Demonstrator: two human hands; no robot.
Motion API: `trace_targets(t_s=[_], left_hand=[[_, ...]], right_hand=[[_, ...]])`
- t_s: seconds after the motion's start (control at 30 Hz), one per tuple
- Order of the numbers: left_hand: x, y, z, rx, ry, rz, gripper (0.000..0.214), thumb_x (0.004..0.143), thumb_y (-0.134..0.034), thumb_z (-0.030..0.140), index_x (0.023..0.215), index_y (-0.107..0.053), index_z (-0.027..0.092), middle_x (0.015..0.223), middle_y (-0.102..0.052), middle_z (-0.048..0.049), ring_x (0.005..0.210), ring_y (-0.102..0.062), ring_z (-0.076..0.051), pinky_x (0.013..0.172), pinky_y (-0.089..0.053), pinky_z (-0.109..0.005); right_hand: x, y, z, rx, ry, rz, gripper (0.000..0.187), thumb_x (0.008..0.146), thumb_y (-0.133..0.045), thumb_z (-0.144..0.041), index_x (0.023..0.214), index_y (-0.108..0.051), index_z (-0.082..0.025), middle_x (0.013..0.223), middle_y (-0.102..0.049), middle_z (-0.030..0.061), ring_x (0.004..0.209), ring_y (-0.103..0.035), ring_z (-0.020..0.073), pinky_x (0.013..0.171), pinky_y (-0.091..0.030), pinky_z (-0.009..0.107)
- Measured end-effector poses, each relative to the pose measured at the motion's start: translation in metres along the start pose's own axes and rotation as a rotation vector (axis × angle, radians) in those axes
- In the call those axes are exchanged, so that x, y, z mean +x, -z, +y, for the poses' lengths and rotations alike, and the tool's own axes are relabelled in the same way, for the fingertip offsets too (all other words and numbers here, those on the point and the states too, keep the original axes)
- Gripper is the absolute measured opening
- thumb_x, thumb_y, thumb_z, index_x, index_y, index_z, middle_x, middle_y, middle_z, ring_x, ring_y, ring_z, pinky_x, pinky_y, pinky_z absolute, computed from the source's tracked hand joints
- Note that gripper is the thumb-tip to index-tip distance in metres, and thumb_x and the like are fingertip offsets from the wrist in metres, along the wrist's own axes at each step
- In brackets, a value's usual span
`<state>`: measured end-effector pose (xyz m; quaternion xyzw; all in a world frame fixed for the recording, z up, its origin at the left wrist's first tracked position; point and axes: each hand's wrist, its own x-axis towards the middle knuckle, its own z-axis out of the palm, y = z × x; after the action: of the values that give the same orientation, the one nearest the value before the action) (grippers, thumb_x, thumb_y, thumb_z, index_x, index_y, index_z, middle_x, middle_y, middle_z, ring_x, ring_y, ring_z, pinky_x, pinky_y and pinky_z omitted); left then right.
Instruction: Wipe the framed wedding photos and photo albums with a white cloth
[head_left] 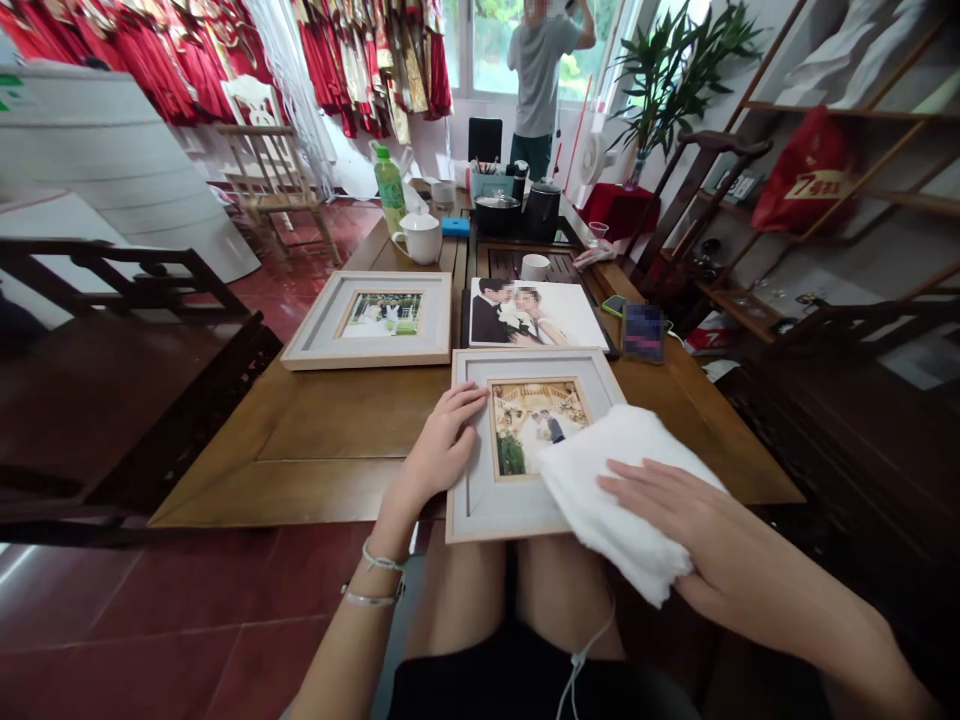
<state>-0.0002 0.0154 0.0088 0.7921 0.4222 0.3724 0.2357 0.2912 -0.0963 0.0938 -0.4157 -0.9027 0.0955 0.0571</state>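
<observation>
A light wooden picture frame with a wide pale mat and a small wedding photo rests at the table's near edge, partly over my lap. My left hand lies on its left side, fingers stretched out over the mat. Under my right hand is a folded white cloth, pressed against the frame's lower right and hiding that corner. The right fingers lie long over the cloth, with the thumb side hidden. Behind stand a second framed photo on the left and a larger couple print in the middle.
On the wooden table are a white teacup, a green bottle, a small white cup, a phone and a black pot. Wooden chairs flank it. A person stands by the window.
</observation>
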Motion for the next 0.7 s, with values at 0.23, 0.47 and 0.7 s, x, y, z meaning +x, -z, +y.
trace_targets(t_s=[0.23,0.47,0.7], left_hand=[[0.0,0.0,-0.001,0.016,0.003,-0.005,0.048,0.081,-0.039,0.005,0.122,-0.062,0.013,0.133,-0.058,-0.0106,0.134,-0.041,-0.025,0.115,-0.031,-0.052],[0.0,0.0,-0.004,0.006,-0.017,0.001,0.048,0.081,-0.04,0.005,0.123,-0.062,0.016,0.134,-0.058,-0.0089,0.135,-0.04,-0.025,0.116,-0.029,-0.053],[-0.001,-0.002,-0.002,-0.003,0.001,0.01,0.048,0.082,-0.04,0.005,0.123,-0.062,0.016,0.135,-0.057,-0.0084,0.136,-0.039,-0.025,0.115,-0.03,-0.053]], right_hand=[[0.049,-0.015,0.044,-0.169,-0.142,0.093,0.068,0.061,-0.05,-0.005,0.128,-0.057,-0.012,0.137,-0.055,0.0121,0.134,-0.04,0.0311,0.111,-0.03,0.053],[0.111,-0.025,0.072,-0.05,-0.202,0.253,0.073,0.061,-0.052,-0.005,0.133,-0.054,-0.015,0.141,-0.051,0.0089,0.136,-0.035,0.0321,0.112,-0.026,0.053],[0.066,-0.016,-0.002,0.238,0.116,-0.105,0.08,0.057,-0.047,-0.003,0.135,-0.051,-0.02,0.142,-0.05,0.0021,0.142,-0.026,0.0258,0.116,-0.017,0.052]])
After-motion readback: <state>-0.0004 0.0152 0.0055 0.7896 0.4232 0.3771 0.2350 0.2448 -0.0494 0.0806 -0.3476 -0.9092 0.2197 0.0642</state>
